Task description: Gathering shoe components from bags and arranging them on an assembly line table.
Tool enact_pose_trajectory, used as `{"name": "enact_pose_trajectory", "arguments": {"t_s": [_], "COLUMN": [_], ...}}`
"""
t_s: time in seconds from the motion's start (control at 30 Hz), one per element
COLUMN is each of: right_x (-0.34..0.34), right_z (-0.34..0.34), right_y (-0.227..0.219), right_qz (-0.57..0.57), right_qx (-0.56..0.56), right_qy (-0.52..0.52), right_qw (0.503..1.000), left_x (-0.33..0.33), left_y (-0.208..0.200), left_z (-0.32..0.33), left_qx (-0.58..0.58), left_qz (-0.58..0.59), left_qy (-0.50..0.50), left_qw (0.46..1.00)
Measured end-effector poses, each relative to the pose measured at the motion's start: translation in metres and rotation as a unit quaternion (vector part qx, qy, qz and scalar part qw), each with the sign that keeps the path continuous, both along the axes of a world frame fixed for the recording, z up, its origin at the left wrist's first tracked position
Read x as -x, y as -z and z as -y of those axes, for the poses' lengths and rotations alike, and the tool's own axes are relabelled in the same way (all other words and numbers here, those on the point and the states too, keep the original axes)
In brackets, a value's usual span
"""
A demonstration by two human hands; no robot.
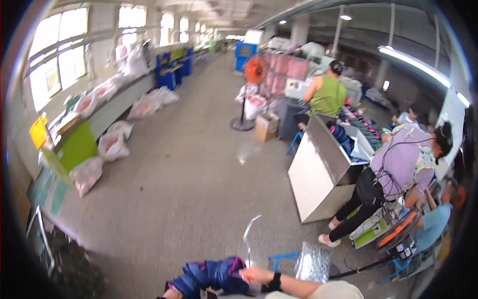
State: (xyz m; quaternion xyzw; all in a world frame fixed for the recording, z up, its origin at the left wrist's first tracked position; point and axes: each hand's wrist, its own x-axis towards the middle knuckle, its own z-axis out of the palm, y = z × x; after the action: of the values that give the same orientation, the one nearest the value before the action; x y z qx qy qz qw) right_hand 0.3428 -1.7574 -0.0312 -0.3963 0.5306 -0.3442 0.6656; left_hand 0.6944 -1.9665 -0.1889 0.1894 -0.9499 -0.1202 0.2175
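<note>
A row of navy-blue fabric pieces with pink edging (211, 275), bundled together, lies across the bottom of the head view. At its right end is my right hand (256, 275), with a black band round the wrist. Its fingers are closed where a thin white strip (247, 239) rises, curling upward with a loose upper end. Only a sliver of my left hand (173, 294) shows at the bundle's left end, its fingers hidden by the fabric and the picture's edge.
Silvery bubble wrap (312, 262) and a blue metal frame (285, 257) are close on my right. Beyond stand an orange-bladed fan (398, 230), a person in lilac (402, 152) and a large white-sided bin (318, 172). A metal rail (45, 236) is at left; white sacks (113, 144) line the bench.
</note>
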Motion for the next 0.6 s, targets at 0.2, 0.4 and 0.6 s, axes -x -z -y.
{"name": "enact_pose_trajectory", "arguments": {"t_s": [0.2, 0.4, 0.6], "right_x": [0.059, 0.195, 0.386], "right_z": [0.017, 0.052, 0.093], "right_y": [-0.021, 0.032, -0.007], "right_qz": [-0.058, -0.033, -0.136], "right_qx": [-0.015, 0.026, 0.066], "right_qy": [0.026, 0.228, 0.294], "right_qw": [0.998, 0.973, 0.944], "left_x": [0.162, 0.399, 0.613], "left_y": [-0.023, -0.041, -0.066], "left_z": [0.158, 0.234, 0.237], "left_qx": [-0.191, -0.415, -0.632], "left_qz": [-0.128, -0.180, -0.131], "left_qy": [-0.033, -0.027, -0.049], "left_qw": [0.973, 0.891, 0.762]}}
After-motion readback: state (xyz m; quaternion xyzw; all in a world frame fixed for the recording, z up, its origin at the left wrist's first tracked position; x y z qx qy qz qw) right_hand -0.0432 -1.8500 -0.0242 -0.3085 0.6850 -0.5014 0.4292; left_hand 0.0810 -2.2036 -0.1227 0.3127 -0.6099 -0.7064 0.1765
